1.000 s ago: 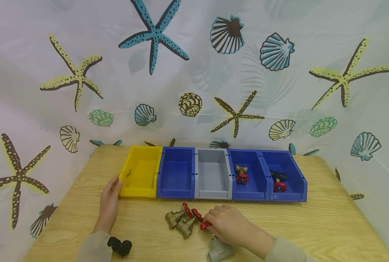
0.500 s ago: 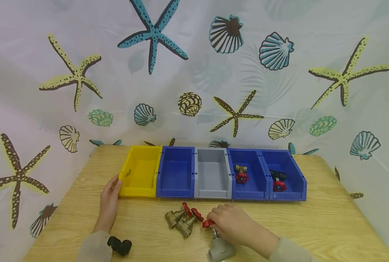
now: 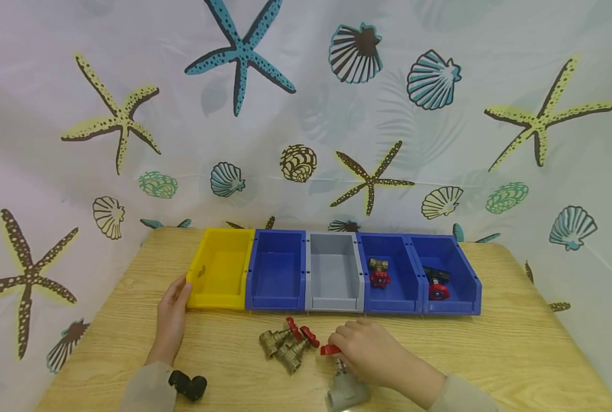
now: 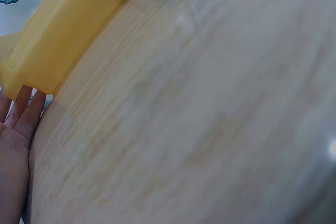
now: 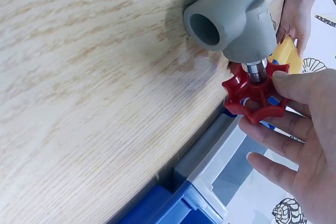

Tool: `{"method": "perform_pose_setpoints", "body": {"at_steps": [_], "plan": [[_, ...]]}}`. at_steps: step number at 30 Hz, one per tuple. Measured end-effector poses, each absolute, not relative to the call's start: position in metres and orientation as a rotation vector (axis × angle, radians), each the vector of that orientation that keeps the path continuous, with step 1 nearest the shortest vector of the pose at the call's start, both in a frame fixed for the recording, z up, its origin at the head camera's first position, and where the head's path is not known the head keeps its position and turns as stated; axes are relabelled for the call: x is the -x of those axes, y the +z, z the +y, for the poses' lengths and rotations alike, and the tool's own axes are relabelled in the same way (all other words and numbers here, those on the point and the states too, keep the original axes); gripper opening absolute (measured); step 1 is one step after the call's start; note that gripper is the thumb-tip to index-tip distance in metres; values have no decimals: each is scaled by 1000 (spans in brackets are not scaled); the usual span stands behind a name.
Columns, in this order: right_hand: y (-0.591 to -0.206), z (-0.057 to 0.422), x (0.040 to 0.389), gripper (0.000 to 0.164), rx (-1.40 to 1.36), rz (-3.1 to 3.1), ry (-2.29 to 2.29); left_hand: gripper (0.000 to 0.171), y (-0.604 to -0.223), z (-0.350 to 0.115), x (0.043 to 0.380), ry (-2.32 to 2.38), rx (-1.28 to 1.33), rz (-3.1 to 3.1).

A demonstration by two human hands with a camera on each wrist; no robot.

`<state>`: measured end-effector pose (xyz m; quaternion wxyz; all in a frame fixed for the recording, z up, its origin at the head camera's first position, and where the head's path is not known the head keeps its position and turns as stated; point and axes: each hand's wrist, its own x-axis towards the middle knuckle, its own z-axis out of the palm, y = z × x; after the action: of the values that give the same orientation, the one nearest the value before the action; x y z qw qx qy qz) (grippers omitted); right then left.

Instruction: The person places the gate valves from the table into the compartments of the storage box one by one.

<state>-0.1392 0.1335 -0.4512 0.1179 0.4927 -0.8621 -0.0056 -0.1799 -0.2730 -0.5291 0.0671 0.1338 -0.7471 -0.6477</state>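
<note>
right of the brass valves (image 3: pixel 289 357), the right hand (image 3: pixel 366 350) has eased slightly rightward, baring more stem (image 3: pixel 340 366), thumb and fingers pinching the gray valve (image 3: pixel 344 392) by its red handle (image 3: pixel 329 349), seemingly secure outside the bins (image 3: pixel 335 305), while the left hand (image 3: pixel 172 312) touches the yellow bin (image 3: pixel 217 302), fingers extended.

Here's bright red on the handwheel (image 5: pixel 258 92), grey valve body (image 5: pixel 244 22), yellow bin (image 3: pixel 223 277), blue bins (image 3: pixel 277 277), wood-grained worktop (image 3: pixel 228 366), starfish-and-shell backdrop (image 3: pixel 285 123)

A pale, wood-grained tabletop (image 3: pixel 228 355) carries five bins (image 3: pixel 334 305) side by side, yellow, blue, grey, blue, blue; before them lie two red-wheeled brass valves (image 3: pixel 289 358) close together
</note>
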Motion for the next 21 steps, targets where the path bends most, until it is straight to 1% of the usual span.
{"method": "perform_pose_setpoints", "body": {"at_steps": [15, 21], "plan": [[-443, 141, 138, 20, -1430, -2435, 13, 64, -529, -273, 180, -1949, -410, -2259], [-440, 141, 143, 17, -1382, -2362, 46, 65, -529, -273, 180, -1942, -406, -2259]]}}
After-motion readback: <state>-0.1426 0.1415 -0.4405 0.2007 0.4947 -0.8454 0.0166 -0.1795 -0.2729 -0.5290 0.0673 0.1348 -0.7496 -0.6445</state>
